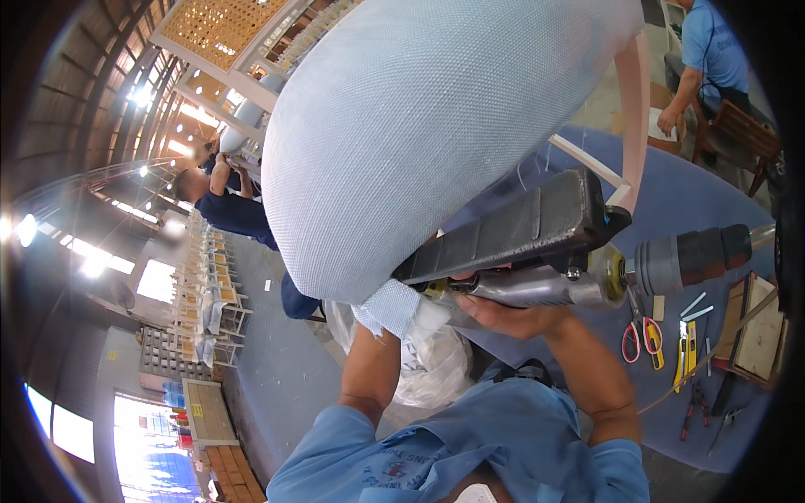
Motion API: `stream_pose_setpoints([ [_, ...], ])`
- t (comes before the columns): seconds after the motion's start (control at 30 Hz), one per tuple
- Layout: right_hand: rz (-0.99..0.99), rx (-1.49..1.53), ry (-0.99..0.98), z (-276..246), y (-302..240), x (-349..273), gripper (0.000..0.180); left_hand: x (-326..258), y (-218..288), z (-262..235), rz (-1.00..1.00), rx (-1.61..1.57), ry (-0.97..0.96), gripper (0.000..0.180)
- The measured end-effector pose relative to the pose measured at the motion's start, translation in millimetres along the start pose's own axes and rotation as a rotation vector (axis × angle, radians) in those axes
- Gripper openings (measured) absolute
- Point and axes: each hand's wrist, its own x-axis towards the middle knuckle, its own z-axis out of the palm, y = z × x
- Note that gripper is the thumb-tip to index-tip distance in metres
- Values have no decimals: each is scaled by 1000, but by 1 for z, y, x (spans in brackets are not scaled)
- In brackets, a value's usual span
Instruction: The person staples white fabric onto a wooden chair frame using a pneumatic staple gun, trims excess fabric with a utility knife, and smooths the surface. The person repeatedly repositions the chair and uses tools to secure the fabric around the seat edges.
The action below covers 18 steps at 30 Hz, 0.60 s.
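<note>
A large seat cushion (419, 126) covered in light blue woven fabric fills the upper middle, with a pale wooden chair frame (636, 109) behind it. My right hand (503, 317) grips a pneumatic staple gun (528, 251), whose black magazine lies against the cushion's lower edge. A grey air coupling (688, 258) sticks out to the gun's right. My left forearm (373, 369) reaches up under a loose flap of the blue fabric (387, 306). The left hand itself is hidden behind that flap.
A blue-covered workbench (696, 201) lies to the right with red and yellow scissors (641, 342), a yellow knife (683, 356), pliers (692, 402) and a wooden box (761, 335). A clear plastic bag (432, 365) hangs below the cushion. Other workers stand at left (231, 210) and top right (711, 50).
</note>
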Motion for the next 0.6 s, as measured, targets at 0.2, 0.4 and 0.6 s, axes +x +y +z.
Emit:
stream_pose_setpoints([
  [0.2,-123,-379,-30,0,-16,-2,27,5,1,1,-22,-91,-57,54],
  [0.4,44,-445,350,0,-13,-80,34,9,-1,-8,-147,-157,-203,55],
  [0.6,283,-33,1377,9,33,-242,39,-9,-29,-23,-145,85,-414,58],
])
